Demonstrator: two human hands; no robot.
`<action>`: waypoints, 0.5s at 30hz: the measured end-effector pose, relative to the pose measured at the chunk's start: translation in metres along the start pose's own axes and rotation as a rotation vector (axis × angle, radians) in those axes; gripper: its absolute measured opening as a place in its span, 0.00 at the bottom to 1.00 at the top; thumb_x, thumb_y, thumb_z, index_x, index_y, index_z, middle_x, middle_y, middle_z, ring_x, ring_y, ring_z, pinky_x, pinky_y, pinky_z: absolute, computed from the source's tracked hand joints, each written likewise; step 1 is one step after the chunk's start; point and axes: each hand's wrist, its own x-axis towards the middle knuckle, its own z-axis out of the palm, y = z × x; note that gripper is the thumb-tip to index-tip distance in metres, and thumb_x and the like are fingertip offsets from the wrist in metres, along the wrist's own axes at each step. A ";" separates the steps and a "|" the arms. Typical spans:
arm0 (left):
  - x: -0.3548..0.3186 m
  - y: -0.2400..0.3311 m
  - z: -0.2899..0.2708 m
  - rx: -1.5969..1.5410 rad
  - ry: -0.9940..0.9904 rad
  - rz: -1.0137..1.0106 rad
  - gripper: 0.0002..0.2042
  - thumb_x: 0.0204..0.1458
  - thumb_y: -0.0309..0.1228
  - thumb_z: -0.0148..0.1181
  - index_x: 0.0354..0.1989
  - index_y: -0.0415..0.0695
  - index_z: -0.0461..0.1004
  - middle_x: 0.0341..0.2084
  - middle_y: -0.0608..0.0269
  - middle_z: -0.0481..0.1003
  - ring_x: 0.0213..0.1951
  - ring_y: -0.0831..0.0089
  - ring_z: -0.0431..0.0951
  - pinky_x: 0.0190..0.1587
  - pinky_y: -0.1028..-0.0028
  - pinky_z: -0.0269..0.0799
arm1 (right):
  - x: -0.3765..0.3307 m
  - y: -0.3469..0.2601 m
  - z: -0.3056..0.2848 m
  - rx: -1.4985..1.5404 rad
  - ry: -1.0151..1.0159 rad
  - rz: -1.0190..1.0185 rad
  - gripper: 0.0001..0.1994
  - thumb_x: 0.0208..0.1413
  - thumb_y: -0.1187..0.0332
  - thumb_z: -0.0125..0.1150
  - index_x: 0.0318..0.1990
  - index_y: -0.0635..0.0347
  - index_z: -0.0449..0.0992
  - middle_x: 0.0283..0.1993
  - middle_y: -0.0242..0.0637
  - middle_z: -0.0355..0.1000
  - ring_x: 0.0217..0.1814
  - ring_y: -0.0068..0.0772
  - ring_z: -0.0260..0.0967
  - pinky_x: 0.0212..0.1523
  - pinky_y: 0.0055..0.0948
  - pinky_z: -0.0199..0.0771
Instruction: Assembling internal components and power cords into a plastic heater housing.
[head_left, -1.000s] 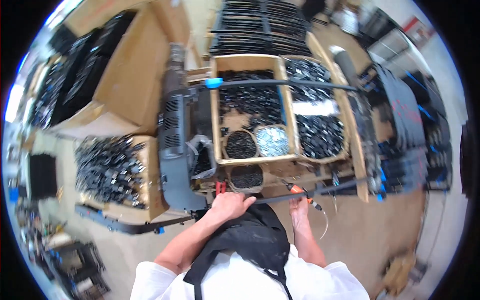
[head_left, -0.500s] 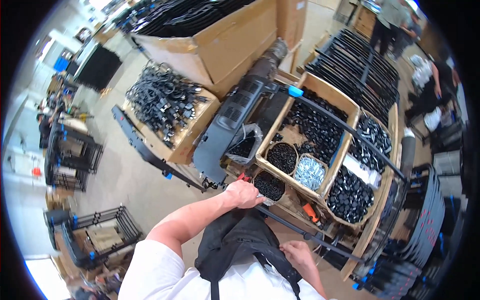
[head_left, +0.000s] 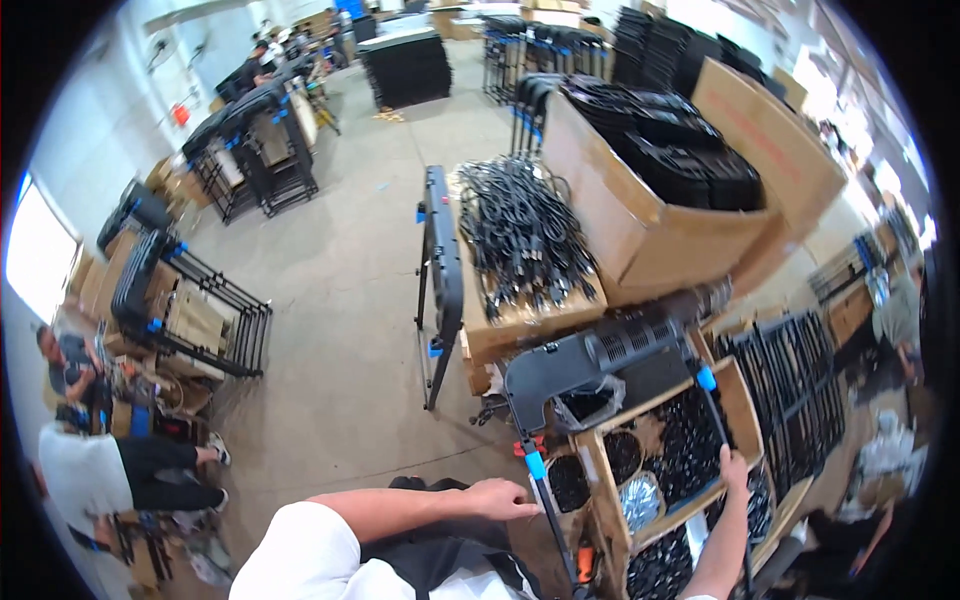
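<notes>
A black U-shaped frame with a plastic panel lies across the workbench. Its two black tubes run toward me, each with a blue band near the panel. My right hand is closed around the right tube. Beside the left tube is my left hand, its fingers stretched toward the tube; whether they touch it I cannot tell. Below the tubes sits a cardboard tray of small black parts. A round tub of dark screws stands near my left hand, and silver screws fill another tub.
An orange-handled tool lies low on the bench. Behind it are a box of black cables and a large carton of black panels. Another black frame stands on the floor. People work at the far left and right.
The view has swung left. My right hand has risen from near my waist onto the right tube. The frame with the panel has shifted and turned, and the left hand has moved slightly from the screw tub.
</notes>
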 end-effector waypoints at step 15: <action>-0.001 -0.022 -0.003 -1.463 -0.063 -0.030 0.24 0.65 0.56 0.61 0.49 0.45 0.76 0.44 0.60 0.80 0.50 0.70 0.80 0.53 0.66 0.77 | -0.139 -0.158 -0.251 -0.170 0.482 -0.249 0.22 0.73 0.57 0.53 0.35 0.73 0.75 0.29 0.60 0.72 0.30 0.43 0.69 0.35 0.48 0.67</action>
